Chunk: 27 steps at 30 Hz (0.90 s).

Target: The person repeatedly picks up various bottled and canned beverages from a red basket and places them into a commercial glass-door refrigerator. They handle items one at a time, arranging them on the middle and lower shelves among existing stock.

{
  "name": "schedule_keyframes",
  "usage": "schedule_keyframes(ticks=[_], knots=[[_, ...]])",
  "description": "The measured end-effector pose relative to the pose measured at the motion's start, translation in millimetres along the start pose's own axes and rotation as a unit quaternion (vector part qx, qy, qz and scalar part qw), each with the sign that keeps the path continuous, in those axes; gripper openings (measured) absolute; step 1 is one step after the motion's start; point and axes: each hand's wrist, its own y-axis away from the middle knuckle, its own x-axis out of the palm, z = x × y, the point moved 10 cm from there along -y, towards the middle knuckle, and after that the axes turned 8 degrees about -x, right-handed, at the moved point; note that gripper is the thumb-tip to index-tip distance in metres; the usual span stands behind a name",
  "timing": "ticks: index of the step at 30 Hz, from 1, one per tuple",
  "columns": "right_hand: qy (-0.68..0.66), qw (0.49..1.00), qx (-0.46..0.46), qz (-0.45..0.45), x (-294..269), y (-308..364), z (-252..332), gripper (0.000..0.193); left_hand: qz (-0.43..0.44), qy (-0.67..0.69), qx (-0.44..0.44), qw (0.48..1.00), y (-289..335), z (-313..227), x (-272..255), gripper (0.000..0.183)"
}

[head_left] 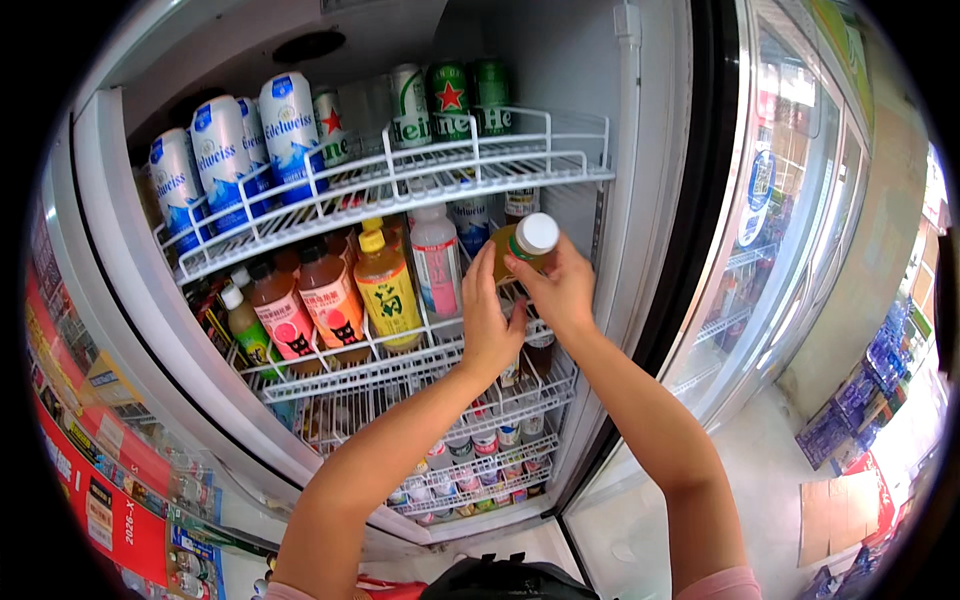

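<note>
A drink bottle [507,254] with a white cap and yellowish-brown contents is between my two hands, at the right of the fridge's second shelf. My right hand [562,287] grips it just below the cap, thumb across the neck. Against its left side curl the fingers of my left hand [492,325]. The bottle's lower part is hidden behind my hands. To their left stand a clear bottle with pink contents [437,262], a yellow drink bottle [387,290] and dark-capped bottles with pink and orange labels [330,300].
White wire shelves [400,170] with raised front rails cross the fridge. Blue-and-white cans [292,130] and green cans [448,95] fill the upper one. Lower racks hold more drinks. The glass door [770,200] stands open at the right; a flattened cardboard piece [838,515] lies on the floor.
</note>
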Motion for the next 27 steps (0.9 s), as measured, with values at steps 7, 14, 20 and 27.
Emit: schedule_keyframes(ticks=[7,14,20,27], knots=[[-0.110,0.994,-0.002,0.015,-52,54,94,0.050,0.024,0.098,0.000,0.995,38,-40,-25,0.071],[-0.090,0.989,0.110,0.029,-52,109,37,0.038,0.085,0.124,-0.111,0.982,96,6,-1,0.066],[0.021,0.986,0.152,0.060,-21,151,-47,0.039,0.095,0.089,-0.205,0.970,138,84,26,0.066],[0.032,0.985,0.160,0.057,-2,164,-79,0.042,0.080,0.041,-0.234,0.968,153,120,37,0.062]])
